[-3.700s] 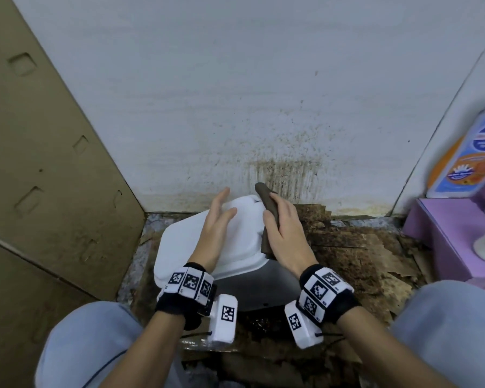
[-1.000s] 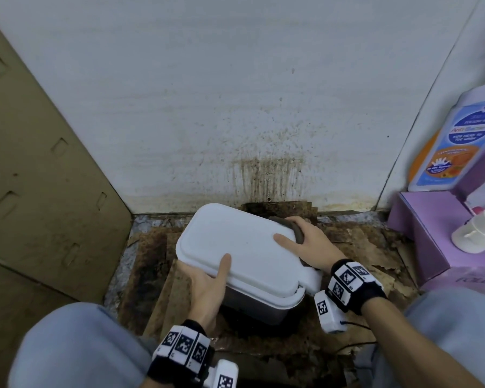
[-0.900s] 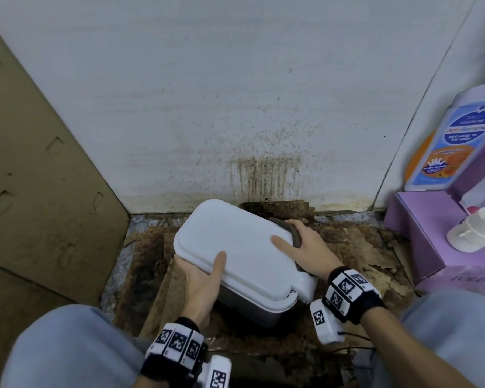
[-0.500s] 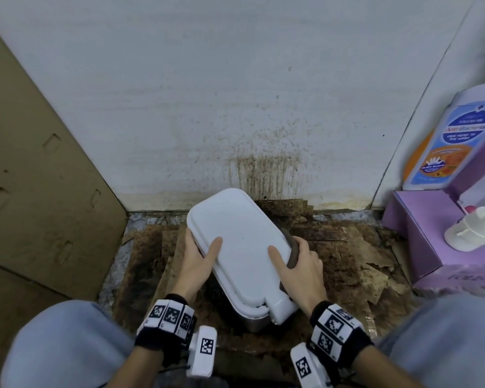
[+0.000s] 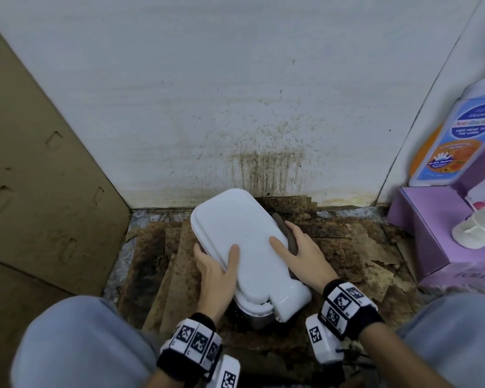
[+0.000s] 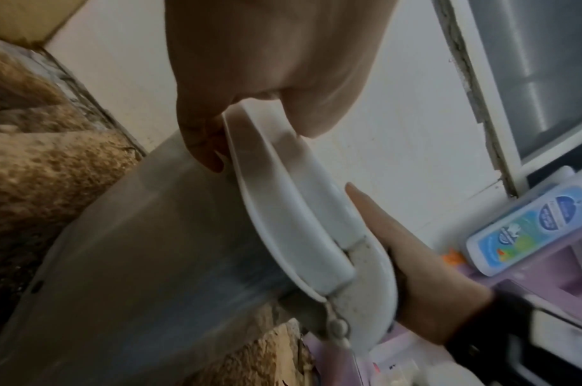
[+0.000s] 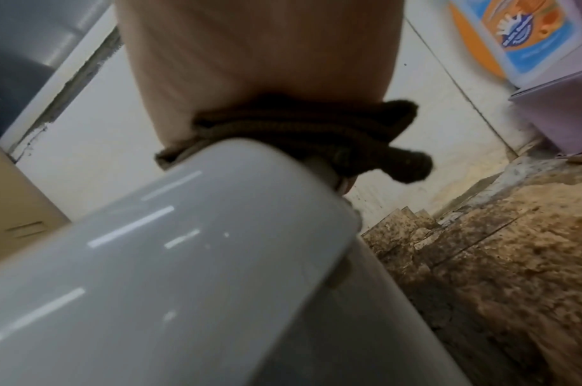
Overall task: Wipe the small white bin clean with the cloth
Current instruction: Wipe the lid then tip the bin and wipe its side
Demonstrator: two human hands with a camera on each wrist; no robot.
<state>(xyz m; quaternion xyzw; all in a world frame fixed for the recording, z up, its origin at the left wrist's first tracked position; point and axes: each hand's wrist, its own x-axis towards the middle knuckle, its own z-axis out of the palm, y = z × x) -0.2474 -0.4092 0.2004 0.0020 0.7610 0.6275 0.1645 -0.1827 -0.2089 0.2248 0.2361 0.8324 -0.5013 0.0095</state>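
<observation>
The small white bin (image 5: pixel 244 236) stands on the dirty floor with its lid closed and its hinge end toward me. My left hand (image 5: pixel 216 268) grips the lid's left rim, thumb on top and fingers curled under. My right hand (image 5: pixel 301 254) holds a dark brown cloth (image 5: pixel 286 232) pressed against the bin's right side, thumb resting on the lid. The left wrist view shows the lid's edge (image 6: pixel 283 209) above the grey body (image 6: pixel 151 261), which is speckled with dirt near the hinge. In the right wrist view the bunched cloth (image 7: pixel 316 135) sits under my palm, against the lid's rim (image 7: pixel 184 235).
A stained white wall (image 5: pixel 263 169) stands just behind the bin. A brown cardboard panel (image 5: pixel 39 191) closes the left side. At the right are a purple box (image 5: pixel 431 236), a large bottle (image 5: pixel 457 141) and a white pump top (image 5: pixel 482 228). Torn, stained cardboard (image 5: pixel 370 253) covers the floor.
The bin has turned so its long side runs away from me. My left hand moved from the front edge to the left rim. My right hand slid with the cloth along the right side.
</observation>
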